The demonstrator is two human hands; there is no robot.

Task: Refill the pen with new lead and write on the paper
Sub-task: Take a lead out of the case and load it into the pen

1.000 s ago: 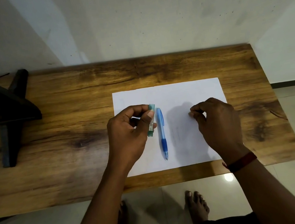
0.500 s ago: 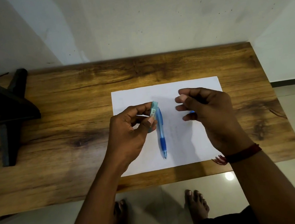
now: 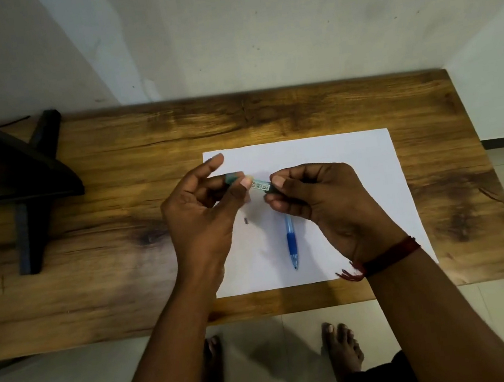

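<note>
A small teal lead case (image 3: pixel 259 186) with a printed label is held level above the white paper (image 3: pixel 352 157). My left hand (image 3: pixel 205 210) pinches its left end between thumb and fingers, with the index finger raised. My right hand (image 3: pixel 313 195) pinches its dark right end. The blue pen (image 3: pixel 291 243) lies on the paper below my hands, tip toward me, its upper part hidden by my right hand. A small dark piece (image 3: pixel 246 220) lies on the paper left of the pen.
The paper lies on a wooden table (image 3: pixel 126 273) against a white wall. A black stand (image 3: pixel 16 178) occupies the table's left end. My bare feet show on the tiled floor below the table's near edge.
My right hand moved left and took hold of the case's free end. The case turned from upright to level between both hands, which rose above the pen.
</note>
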